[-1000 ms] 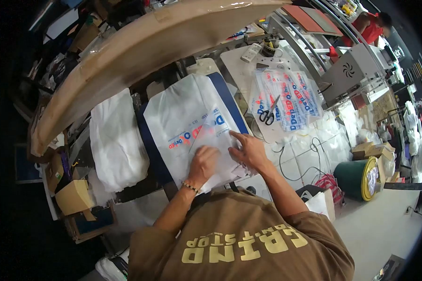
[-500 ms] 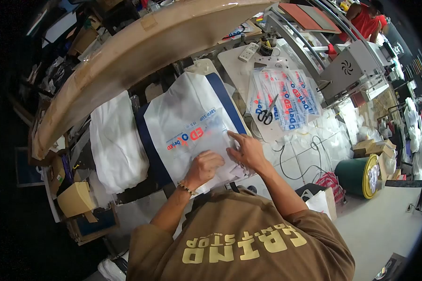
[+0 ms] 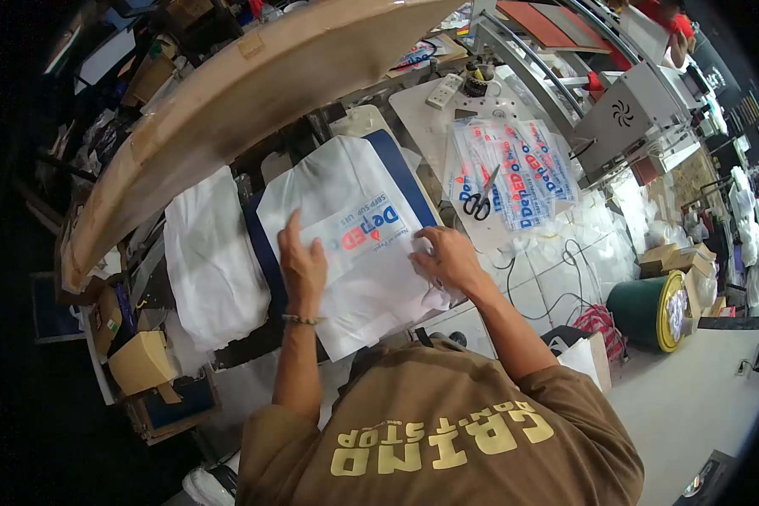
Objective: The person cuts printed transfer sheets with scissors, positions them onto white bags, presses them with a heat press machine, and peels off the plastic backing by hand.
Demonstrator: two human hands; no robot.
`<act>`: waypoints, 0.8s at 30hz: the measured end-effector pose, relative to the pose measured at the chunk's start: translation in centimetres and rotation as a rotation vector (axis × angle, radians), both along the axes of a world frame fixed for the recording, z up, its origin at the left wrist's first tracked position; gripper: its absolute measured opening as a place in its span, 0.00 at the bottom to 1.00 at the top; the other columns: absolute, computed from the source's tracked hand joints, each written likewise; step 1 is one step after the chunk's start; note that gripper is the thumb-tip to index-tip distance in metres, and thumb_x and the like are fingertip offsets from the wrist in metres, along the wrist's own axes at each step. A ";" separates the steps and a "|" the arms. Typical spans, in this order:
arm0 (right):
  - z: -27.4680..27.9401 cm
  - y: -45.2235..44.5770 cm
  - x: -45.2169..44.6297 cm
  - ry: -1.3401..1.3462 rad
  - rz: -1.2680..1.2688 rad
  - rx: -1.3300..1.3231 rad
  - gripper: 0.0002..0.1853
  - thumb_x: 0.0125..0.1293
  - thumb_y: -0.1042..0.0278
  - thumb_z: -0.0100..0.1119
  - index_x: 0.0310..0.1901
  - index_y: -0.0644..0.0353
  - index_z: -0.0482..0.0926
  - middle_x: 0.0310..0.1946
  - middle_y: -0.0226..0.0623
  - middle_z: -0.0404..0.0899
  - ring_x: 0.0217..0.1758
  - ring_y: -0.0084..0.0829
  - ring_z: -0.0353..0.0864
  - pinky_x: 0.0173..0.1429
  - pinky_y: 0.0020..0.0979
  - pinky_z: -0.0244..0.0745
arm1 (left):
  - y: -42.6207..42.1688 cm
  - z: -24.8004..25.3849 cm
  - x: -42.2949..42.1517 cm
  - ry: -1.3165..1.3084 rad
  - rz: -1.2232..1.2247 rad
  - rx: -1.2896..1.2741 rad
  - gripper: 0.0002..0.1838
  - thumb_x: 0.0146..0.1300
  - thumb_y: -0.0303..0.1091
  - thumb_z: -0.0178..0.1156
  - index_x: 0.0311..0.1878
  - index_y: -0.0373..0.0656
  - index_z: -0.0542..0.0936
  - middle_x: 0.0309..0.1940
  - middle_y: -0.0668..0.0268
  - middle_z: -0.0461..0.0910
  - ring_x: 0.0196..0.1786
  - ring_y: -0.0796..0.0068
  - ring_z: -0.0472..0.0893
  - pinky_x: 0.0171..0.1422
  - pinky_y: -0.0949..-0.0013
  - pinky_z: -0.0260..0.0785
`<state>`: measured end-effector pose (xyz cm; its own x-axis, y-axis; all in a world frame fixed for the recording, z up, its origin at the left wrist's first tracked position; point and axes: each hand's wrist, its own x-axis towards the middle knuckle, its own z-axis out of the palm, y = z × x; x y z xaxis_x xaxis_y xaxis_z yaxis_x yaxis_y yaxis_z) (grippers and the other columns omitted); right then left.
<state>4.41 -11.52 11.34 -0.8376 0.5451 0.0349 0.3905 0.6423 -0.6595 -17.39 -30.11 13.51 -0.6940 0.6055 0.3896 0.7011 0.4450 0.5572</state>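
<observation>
A white cloth piece (image 3: 316, 181), possibly a bag, is spread over a dark blue board (image 3: 390, 160). On the cloth lies a clear film with red and blue "DepED" lettering (image 3: 371, 228), fairly flat. My left hand (image 3: 302, 268) is at the film's left edge, fingers apart and thumb spread. At the film's right edge, my right hand (image 3: 449, 260) has its fingers bent, with a gap between index finger and thumb. Whether either hand touches the film is hard to tell.
A stack of white cloth (image 3: 215, 257) lies to the left. Printed films (image 3: 514, 173) with black scissors (image 3: 478, 205) on them are at the right. A long brown padded board (image 3: 253, 93) arches overhead. A grey machine box (image 3: 622, 114) and another person (image 3: 679, 34) are farther right.
My left hand has moved left and forward from the lower cloth, and its fingers have opened. The film's lettering has turned and now lies straighter. My right hand's index finger has bent.
</observation>
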 end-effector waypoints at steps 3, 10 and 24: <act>0.1 -0.6 -0.1 0.005 -0.019 0.022 0.21 0.60 0.57 0.69 0.53 0.56 0.83 0.40 0.44 0.85 0.42 0.49 0.85 0.46 0.47 0.80 | -1.4 2.1 -1.8 -0.215 0.006 -0.030 0.22 0.63 0.25 0.68 0.61 0.40 0.78 0.59 0.56 0.75 0.54 0.63 0.80 0.57 0.61 0.75; -0.1 -3.7 -0.1 0.056 -0.002 0.042 0.21 0.61 0.60 0.68 0.56 0.54 0.82 0.37 0.43 0.82 0.37 0.47 0.85 0.40 0.46 0.80 | -2.0 4.3 -0.9 -0.407 -0.618 -0.196 0.31 0.45 0.12 0.61 0.57 0.42 0.82 0.84 0.55 0.46 0.65 0.61 0.76 0.61 0.64 0.77; 0.1 -3.4 0.0 0.014 0.045 0.038 0.23 0.62 0.57 0.68 0.59 0.48 0.82 0.34 0.40 0.80 0.34 0.45 0.84 0.37 0.44 0.79 | -3.7 0.8 -5.9 -0.038 -0.721 -0.707 0.28 0.48 0.36 0.74 0.57 0.49 0.85 0.78 0.55 0.62 0.76 0.42 0.62 0.80 0.45 0.55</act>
<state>4.36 -14.96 11.45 -0.8605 0.5051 0.0666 0.3519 0.6837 -0.6393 -23.31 -33.76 14.33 -0.0763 0.9689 -0.2355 0.9203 0.1594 0.3574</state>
